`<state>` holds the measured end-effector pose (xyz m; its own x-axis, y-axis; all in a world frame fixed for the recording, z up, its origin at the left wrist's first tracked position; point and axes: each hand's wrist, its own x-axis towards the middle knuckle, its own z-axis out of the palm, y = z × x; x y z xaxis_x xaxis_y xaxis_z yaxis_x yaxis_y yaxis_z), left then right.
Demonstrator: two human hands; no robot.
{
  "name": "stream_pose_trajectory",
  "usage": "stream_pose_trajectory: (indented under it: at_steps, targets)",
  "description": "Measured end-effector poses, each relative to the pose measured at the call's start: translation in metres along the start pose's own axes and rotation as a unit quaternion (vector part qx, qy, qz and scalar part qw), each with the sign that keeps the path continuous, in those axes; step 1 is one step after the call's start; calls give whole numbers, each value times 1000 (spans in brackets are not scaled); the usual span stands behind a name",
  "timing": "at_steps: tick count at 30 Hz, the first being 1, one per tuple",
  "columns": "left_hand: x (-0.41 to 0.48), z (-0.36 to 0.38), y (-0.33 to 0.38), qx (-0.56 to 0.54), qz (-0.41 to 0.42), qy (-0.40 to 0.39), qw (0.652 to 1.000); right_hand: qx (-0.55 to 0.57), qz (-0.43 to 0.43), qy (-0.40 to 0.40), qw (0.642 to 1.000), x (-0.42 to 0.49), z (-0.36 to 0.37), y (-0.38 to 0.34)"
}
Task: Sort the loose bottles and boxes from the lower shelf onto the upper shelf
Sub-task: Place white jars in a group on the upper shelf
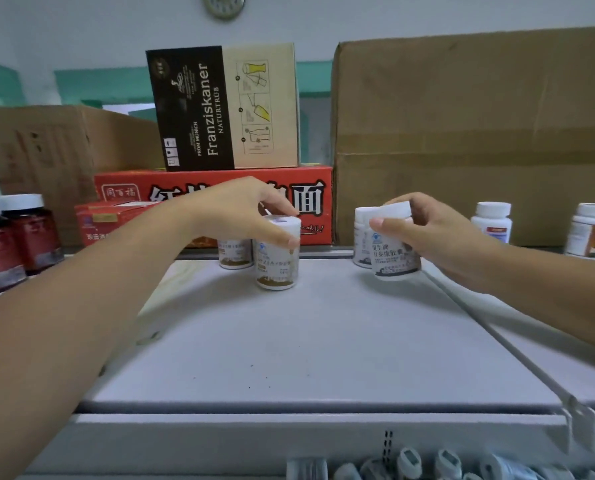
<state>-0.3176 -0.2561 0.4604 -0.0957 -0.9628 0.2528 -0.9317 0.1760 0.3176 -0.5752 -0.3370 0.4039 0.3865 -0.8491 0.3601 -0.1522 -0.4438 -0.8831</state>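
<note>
Gripping white bottles on the upper shelf [323, 341]: left hand [240, 209] brown-labelled bottle [278, 258], right hand [438, 233] grey-labelled bottle [393, 247].

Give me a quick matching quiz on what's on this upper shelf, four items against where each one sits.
Items:
1. brown-banded bottle
2. blue-printed bottle
3. dark red jars
4. beer carton

Places:
A. on top of the red box
B. far left of the shelf
C. under the left hand
D. tilted in the right hand

Pairs: 1-C, 2-D, 3-B, 4-A
</note>
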Motion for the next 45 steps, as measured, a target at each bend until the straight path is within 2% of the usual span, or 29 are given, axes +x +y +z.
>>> stream_pose_trajectory:
  at_steps: [9,15,31,36,45]
  targets:
    - [-6,-7,-12,28,5,25,999,-76,49,2,996,6,-36,6]
    - [-7,-7,-14,47,14,25,999,-69,51,-4,996,4,-38,13]
    - [-7,-1,-19,26,29,50,998,-119,53,88,988,19,-50,27]
    - [-8,0,-20,17,30,63,997,-173,42,98,979,21,-47,32]
    - [-8,3,-21,11,29,71,997,-186,41,95,977,20,-44,32]
